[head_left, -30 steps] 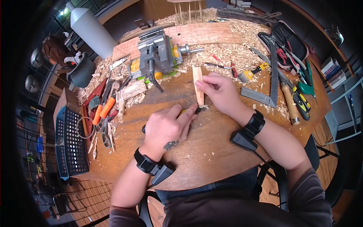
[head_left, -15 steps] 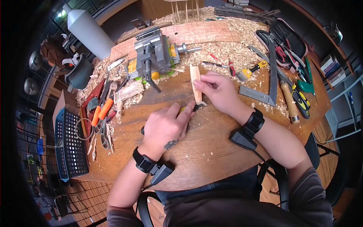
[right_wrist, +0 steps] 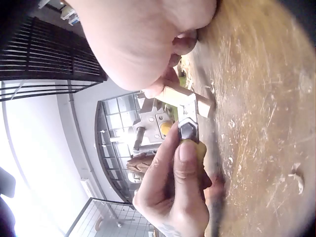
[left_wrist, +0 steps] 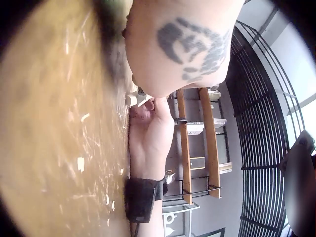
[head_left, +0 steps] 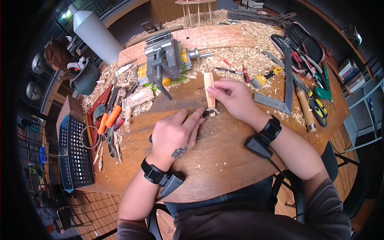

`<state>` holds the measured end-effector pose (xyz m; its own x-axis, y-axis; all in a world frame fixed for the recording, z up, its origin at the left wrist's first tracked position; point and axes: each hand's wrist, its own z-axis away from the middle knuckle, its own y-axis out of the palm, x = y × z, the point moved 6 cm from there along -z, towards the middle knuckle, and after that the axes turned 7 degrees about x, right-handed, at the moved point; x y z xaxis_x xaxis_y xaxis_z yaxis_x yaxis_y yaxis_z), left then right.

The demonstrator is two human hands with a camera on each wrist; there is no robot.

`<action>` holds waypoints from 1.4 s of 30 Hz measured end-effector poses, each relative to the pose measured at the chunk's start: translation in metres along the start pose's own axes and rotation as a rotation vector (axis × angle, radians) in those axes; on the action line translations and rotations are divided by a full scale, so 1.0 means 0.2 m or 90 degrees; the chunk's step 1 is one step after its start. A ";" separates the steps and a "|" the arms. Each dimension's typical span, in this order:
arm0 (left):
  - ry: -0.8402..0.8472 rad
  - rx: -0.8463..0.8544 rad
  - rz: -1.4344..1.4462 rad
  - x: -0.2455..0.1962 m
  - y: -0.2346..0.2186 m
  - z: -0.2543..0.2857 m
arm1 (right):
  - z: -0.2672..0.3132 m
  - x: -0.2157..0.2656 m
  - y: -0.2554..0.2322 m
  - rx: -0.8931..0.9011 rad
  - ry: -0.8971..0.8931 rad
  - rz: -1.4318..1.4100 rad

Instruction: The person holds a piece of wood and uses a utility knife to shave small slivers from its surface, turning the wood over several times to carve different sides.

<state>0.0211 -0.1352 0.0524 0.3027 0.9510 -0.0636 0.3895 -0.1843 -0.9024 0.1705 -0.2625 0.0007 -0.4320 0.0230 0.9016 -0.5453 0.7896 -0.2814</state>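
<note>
My left hand (head_left: 174, 130) grips a utility knife (right_wrist: 189, 131) with a yellow body and black front, thumb and index finger close behind the blade. The metal blade (right_wrist: 192, 107) lies across the lower end of a small pale wood strip (head_left: 209, 81). Thumb and fingers of my right hand (head_left: 236, 98) pinch that strip along its right side. It stands lengthwise away from me, its near end close over the table (head_left: 216, 160). In the left wrist view, the back of the left hand hides most of the knife.
Beyond the hands sits a grey vise (head_left: 162, 60) among wood shavings (head_left: 236, 56). Scissors (head_left: 112, 144) and a perforated basket (head_left: 76, 154) are at left. On the right lie a metal square (head_left: 288, 80), a yellow scraper (head_left: 268, 76), a wood-handled tool (head_left: 306, 108) and an open tool case (head_left: 306, 40).
The knife's black front shows more at the strip's near end, with the left index finger slightly farther from the wood. Both hands keep their hold; the head view shifts slightly.
</note>
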 end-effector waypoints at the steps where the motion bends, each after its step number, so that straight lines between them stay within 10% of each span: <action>1: -0.006 -0.007 0.006 0.01 0.00 0.00 | 0.00 0.00 0.00 0.013 0.004 0.000; 42: 0.024 -0.008 0.005 0.01 0.00 0.00 | -0.03 -0.03 -0.02 0.099 0.030 -0.031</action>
<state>0.0218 -0.1337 0.0529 0.3379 0.9396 -0.0537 0.3978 -0.1943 -0.8967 0.1787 -0.2627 -0.0014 -0.3695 0.0186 0.9290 -0.6712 0.6860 -0.2808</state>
